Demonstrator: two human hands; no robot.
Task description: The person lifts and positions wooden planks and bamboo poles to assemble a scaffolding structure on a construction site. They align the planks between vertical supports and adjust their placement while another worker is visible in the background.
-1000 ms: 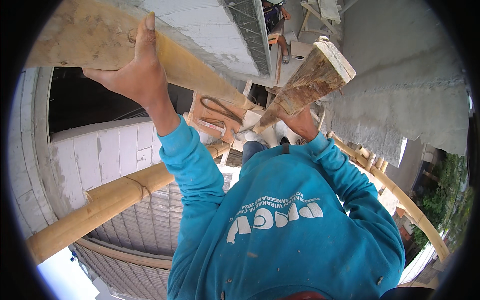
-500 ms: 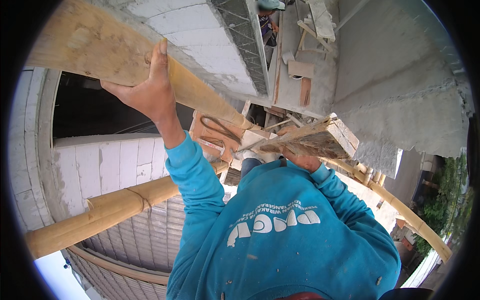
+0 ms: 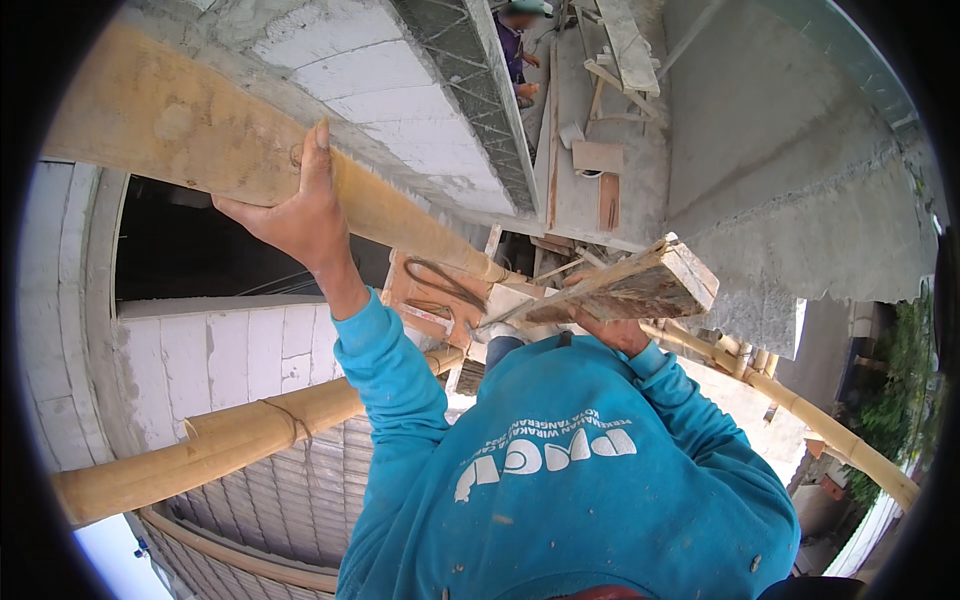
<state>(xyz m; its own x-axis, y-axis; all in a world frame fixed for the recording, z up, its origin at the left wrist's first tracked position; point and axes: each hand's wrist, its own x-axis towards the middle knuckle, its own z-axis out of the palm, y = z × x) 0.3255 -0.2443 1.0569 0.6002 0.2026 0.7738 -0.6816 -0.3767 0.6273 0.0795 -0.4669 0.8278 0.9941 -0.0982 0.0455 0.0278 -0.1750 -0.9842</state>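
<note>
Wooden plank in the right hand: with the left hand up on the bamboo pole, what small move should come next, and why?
Probably lower the wooden plank onto the scaffold platform just beside it. The right hand holds it from beneath at one spot, its far end jutting out unsupported, while the left hand grips the upper bamboo pole for balance. With only one hand free and open ground far below, resting the plank seems safest.
</note>
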